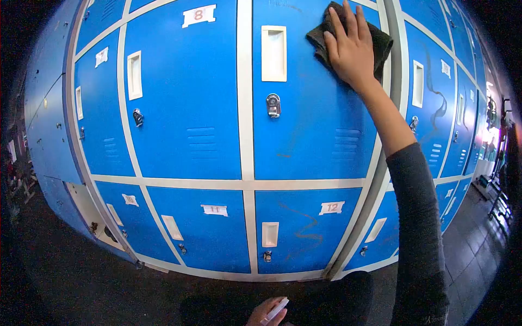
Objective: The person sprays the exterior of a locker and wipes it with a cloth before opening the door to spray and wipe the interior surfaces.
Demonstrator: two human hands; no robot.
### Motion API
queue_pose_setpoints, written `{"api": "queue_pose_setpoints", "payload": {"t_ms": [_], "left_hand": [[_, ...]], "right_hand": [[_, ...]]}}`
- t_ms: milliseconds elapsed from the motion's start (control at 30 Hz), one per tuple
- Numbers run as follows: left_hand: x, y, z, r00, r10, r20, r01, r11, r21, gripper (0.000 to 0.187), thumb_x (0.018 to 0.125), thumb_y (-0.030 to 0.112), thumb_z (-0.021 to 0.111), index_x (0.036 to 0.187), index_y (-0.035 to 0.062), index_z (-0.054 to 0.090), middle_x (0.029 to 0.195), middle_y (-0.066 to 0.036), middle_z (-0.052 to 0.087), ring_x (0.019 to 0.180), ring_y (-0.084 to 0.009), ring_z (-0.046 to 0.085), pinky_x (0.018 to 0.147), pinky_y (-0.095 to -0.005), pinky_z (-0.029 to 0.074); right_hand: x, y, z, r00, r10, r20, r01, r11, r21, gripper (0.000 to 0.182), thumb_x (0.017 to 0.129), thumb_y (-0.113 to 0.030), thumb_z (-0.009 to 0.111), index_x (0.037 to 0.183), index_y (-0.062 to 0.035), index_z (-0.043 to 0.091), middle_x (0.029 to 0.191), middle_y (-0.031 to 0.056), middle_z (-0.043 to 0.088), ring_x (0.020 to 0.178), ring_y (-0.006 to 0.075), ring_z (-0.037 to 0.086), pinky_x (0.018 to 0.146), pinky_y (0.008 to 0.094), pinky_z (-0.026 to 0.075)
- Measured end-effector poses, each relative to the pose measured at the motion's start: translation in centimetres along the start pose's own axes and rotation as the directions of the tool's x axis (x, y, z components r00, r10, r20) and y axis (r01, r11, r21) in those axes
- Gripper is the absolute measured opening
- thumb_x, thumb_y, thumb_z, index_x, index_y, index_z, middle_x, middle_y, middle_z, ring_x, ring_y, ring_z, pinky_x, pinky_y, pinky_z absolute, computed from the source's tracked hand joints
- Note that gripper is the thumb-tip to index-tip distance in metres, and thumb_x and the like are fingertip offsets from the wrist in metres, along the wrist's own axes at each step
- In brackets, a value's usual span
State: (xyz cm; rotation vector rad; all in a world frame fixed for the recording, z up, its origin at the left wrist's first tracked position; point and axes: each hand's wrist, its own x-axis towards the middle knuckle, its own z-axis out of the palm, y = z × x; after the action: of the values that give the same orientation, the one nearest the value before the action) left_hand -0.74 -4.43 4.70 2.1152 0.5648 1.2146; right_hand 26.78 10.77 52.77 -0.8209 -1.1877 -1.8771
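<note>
My right hand point(352, 51) holds a dark cloth point(382, 48) flat against the upper part of a blue locker door point(318, 117), its fingers spread over the cloth. Dark smudges run down that door and across the door numbered 12 point(310, 231) below it. The upper door has a cream recessed handle point(274, 53) and a metal lock hasp point(273, 105). Low in the view, my left hand point(266, 312) is closed around a slim white object point(275, 309). What kind of object it is cannot be made out.
Blue lockers with number labels fill the view, among them door 8 point(182, 92) and door 11 point(201, 231). Lock hasps stick out from the doors. An open compartment point(89, 212) shows at the lower left. Dark floor tiles point(473, 250) lie to the right.
</note>
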Motion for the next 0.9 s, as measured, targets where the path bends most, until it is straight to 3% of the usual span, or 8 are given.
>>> {"api": "queue_pose_setpoints", "payload": {"t_ms": [100,200,433,567,667,700,800,900], "left_hand": [[-0.3,-1.3,0.3,0.929,0.367,-0.048,-0.357,0.923,0.141,0.026,0.089,0.012,0.053,0.112,0.0007,0.058,0.110,-0.020,0.057,0.101,-0.0378,0.055,0.087,-0.0458,0.045],[-0.4,-0.5,0.6,0.995,0.089,-0.035,-0.087,0.995,0.053,0.025,0.088,0.009,0.054,0.111,-0.0004,0.058,0.109,-0.021,0.058,0.099,-0.0387,0.056,0.084,-0.0457,0.046],[-0.2,1.3,0.2,0.966,0.257,-0.033,-0.254,0.964,0.080,0.025,0.088,0.006,0.053,0.110,-0.0031,0.056,0.105,-0.020,0.058,0.095,-0.0381,0.057,0.081,-0.0439,0.048],[-0.8,2.0,-0.7,0.922,0.387,0.016,-0.380,0.895,0.232,0.025,0.086,0.004,0.053,0.109,-0.0054,0.055,0.104,-0.021,0.058,0.095,-0.0378,0.057,0.080,-0.0440,0.048],[-1.6,1.8,-1.0,0.963,0.271,0.012,-0.269,0.948,0.170,0.025,0.085,0.003,0.053,0.108,-0.0063,0.055,0.104,-0.022,0.058,0.094,-0.0380,0.057,0.078,-0.0449,0.049],[-2.0,1.6,-1.0,0.980,0.200,0.015,-0.200,0.972,0.124,0.025,0.085,0.003,0.053,0.108,-0.0064,0.055,0.103,-0.023,0.058,0.094,-0.0380,0.058,0.078,-0.0454,0.049],[-1.6,1.1,-0.9,0.903,0.425,-0.066,-0.398,0.884,0.246,0.025,0.086,0.006,0.054,0.108,-0.0058,0.056,0.105,-0.022,0.058,0.094,-0.0377,0.058,0.078,-0.0455,0.049],[-1.5,0.7,-0.2,0.893,0.444,-0.076,-0.409,0.870,0.277,0.024,0.086,0.007,0.054,0.108,-0.0051,0.056,0.105,-0.021,0.058,0.094,-0.0382,0.058,0.079,-0.0449,0.049]], "right_hand": [[-2.2,-2.3,-0.4,0.987,0.079,0.138,-0.079,0.997,-0.008,0.059,0.087,-0.039,0.047,0.137,-0.0094,0.035,0.144,0.0148,0.027,0.134,0.0315,0.024,0.107,0.0461,0.022],[-5.0,-6.0,-3.5,0.957,0.026,0.289,-0.088,0.975,0.202,0.064,0.085,-0.034,0.051,0.139,-0.0073,0.029,0.146,0.0161,0.023,0.135,0.0322,0.020,0.109,0.0481,0.017],[-14.9,-11.8,-9.4,0.757,-0.355,0.549,-0.102,0.766,0.635,0.068,0.083,-0.021,0.055,0.141,-0.0046,0.023,0.148,0.0173,0.018,0.138,0.0328,0.013,0.111,0.0484,0.013],[-18.7,-12.0,-11.8,0.557,-0.658,0.506,0.311,0.731,0.607,0.062,0.086,-0.023,0.049,0.141,-0.0090,0.026,0.148,0.0120,0.020,0.137,0.0301,0.018,0.111,0.0457,0.017],[-18.2,-10.3,-11.2,0.524,-0.704,0.479,0.128,0.621,0.773,0.061,0.085,-0.023,0.049,0.141,-0.0132,0.027,0.148,0.0091,0.022,0.137,0.0282,0.019,0.111,0.0451,0.017],[-17.7,-9.7,-10.8,0.567,-0.661,0.491,0.101,0.647,0.756,0.061,0.084,-0.022,0.050,0.141,-0.0142,0.028,0.148,0.0087,0.023,0.137,0.0279,0.019,0.111,0.0451,0.017],[-13.3,-6.2,-8.9,0.700,-0.478,0.530,0.034,0.764,0.644,0.061,0.082,-0.019,0.051,0.140,-0.0161,0.031,0.147,0.0080,0.025,0.137,0.0275,0.020,0.111,0.0450,0.016],[-8.2,-2.0,-6.9,0.871,-0.211,0.444,0.022,0.919,0.393,0.060,0.081,-0.018,0.053,0.138,-0.0164,0.035,0.146,0.0082,0.028,0.135,0.0292,0.024,0.111,0.0429,0.017]]}}
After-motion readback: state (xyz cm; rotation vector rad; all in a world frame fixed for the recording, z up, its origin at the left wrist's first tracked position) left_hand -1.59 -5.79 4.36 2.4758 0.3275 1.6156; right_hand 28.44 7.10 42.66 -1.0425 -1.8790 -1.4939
